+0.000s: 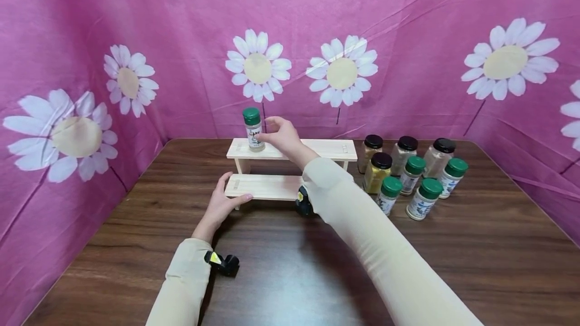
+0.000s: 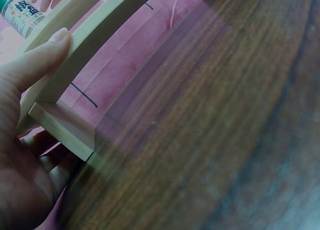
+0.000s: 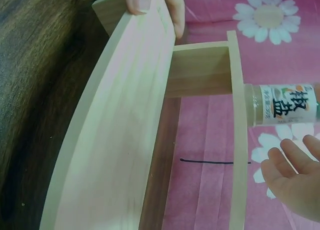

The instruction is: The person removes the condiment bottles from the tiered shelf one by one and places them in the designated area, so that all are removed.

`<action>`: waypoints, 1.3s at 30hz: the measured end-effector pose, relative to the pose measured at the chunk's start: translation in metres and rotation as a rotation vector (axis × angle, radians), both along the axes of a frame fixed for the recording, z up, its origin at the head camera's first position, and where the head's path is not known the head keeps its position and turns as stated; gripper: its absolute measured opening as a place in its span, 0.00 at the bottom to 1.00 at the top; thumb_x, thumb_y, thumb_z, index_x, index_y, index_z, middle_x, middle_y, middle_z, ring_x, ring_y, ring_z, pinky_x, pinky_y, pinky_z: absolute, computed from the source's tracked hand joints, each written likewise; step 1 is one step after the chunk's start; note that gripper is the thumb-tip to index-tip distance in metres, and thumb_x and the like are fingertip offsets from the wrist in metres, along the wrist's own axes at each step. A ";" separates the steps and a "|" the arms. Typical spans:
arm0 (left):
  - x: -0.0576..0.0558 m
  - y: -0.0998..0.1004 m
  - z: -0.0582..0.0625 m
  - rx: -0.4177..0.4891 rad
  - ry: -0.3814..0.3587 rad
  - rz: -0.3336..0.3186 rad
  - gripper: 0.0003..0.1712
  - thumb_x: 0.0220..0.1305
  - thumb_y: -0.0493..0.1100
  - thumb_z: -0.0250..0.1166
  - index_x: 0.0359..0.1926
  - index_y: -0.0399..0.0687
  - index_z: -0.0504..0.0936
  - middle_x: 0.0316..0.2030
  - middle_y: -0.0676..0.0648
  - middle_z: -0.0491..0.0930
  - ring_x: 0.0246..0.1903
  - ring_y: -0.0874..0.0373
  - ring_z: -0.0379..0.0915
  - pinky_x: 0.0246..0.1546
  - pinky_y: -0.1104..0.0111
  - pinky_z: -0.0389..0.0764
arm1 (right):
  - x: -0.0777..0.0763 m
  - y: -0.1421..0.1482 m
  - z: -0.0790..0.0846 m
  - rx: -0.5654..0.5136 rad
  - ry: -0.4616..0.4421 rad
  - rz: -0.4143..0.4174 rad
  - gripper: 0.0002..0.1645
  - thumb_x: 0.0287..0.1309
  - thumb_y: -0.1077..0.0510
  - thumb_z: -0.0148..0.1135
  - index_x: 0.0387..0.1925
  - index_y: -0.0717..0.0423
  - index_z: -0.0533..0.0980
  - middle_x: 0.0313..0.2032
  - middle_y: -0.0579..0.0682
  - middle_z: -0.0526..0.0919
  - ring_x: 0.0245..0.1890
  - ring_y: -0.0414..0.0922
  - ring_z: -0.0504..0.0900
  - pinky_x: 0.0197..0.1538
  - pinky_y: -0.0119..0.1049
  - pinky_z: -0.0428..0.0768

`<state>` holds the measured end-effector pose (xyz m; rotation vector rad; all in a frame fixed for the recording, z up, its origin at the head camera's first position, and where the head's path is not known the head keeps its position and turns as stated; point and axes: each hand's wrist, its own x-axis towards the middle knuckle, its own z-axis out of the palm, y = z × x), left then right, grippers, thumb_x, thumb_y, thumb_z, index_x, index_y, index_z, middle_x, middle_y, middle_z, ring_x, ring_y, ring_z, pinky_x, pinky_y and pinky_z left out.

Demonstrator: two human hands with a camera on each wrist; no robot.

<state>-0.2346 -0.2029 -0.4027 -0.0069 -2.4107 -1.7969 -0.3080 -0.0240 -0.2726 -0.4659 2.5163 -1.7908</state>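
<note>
A two-tier wooden rack [image 1: 272, 186] stands on the table. My left hand [image 1: 220, 206] grips the left end of its lower shelf; in the left wrist view the thumb [image 2: 60, 37] lies over the board. On the left part of the upper shelf stands a spice jar [image 1: 254, 132] with a green cap, upright. My right hand [image 1: 284, 137] is just right of this jar, thumb near its label. In the right wrist view, the jar's [image 3: 287, 104] base rests on the shelf, and the loosely bent fingers [image 3: 295, 162] are apart from it.
Several spice jars stand in a group right of the rack, some with black caps, like the yellow-filled jar [image 1: 377, 172], others with green caps, like the front jar [image 1: 423, 200]. A pink curtain [image 1: 294, 9] with daisies hangs behind the brown wooden table [image 1: 272, 265].
</note>
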 end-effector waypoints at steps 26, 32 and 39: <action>0.000 0.000 0.005 -0.012 -0.018 -0.004 0.50 0.41 0.40 0.70 0.62 0.42 0.51 0.55 0.40 0.58 0.51 0.51 0.54 0.53 0.61 0.52 | -0.005 -0.027 -0.004 -0.132 -0.058 -0.061 0.25 0.45 0.63 0.64 0.48 0.58 0.71 0.43 0.53 0.77 0.42 0.44 0.73 0.46 0.35 0.68; -0.001 0.001 0.006 -0.006 -0.016 -0.009 0.49 0.41 0.40 0.71 0.61 0.42 0.51 0.55 0.40 0.59 0.51 0.51 0.55 0.53 0.62 0.53 | -0.004 -0.027 -0.003 -0.123 -0.063 -0.092 0.24 0.44 0.62 0.64 0.48 0.56 0.72 0.42 0.52 0.77 0.42 0.44 0.73 0.46 0.35 0.68; 0.000 -0.001 0.004 -0.008 -0.023 -0.003 0.50 0.41 0.41 0.71 0.62 0.42 0.50 0.55 0.39 0.58 0.51 0.51 0.55 0.53 0.61 0.53 | -0.002 -0.029 -0.005 -0.148 -0.068 -0.109 0.22 0.44 0.63 0.64 0.45 0.56 0.73 0.40 0.51 0.78 0.41 0.43 0.73 0.44 0.35 0.69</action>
